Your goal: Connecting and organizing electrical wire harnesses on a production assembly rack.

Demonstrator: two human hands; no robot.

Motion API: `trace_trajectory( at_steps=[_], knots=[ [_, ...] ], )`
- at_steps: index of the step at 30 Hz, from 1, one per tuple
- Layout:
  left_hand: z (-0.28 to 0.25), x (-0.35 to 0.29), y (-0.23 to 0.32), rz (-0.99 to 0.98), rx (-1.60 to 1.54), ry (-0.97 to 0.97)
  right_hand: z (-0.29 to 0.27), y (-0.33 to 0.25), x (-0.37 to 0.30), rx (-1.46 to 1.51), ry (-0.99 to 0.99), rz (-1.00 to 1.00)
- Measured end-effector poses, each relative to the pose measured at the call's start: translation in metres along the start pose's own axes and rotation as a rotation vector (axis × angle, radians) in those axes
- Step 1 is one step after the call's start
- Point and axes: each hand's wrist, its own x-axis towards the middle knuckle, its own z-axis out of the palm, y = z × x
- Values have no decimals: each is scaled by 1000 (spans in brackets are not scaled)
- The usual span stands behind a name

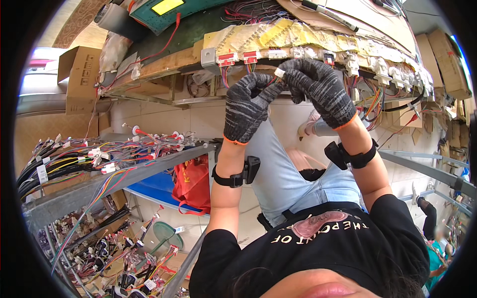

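Both of my hands wear dark grey knit gloves with orange cuffs, raised together in front of the bench edge. Between the fingertips sits a small white plug connector (279, 73), with a bit of coloured wire showing beside it. My left hand (247, 107) is closed, its thumb and fingers pinching at the wire side of the connector. Bent fingers of my right hand (320, 89) close on the connector from the other side. Gloves hide most of the wires. Just beyond my hands, red connectors (250, 57) and white connectors (381, 72) line the bench edge.
A teal device with a yellow display (168, 6) stands on the bench. At left, wire harnesses (99, 154) lie over a metal rail (114, 184). A red bag (193, 184) is below it. Cardboard boxes (82, 82) stand far left. Another person (437, 258) appears at lower right.
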Motion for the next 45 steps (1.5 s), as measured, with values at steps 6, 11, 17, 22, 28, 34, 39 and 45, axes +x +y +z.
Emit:
trace_trajectory(
  at_steps=[6,11,17,22,28,34,39,45],
  knots=[
    [0,-4,0,212,-92,171,25,20,-13,-28,104,-206],
    [-16,-7,16,253,-39,117,35,33,-3,-268,216,-410],
    [-45,10,38,384,418,-66,41,27,12,-532,282,-653],
    [-39,10,37,102,124,13,42,19,13,-639,283,-642],
    [-40,12,30,-48,21,49,39,11,9,-550,146,-459],
    [-41,19,10,285,87,15,43,14,8,-285,7,-333],
    [-33,21,-1,305,63,20,50,28,7,-191,122,-316],
    [-25,12,-10,372,-70,406,51,39,12,191,328,-19]
  ],
)
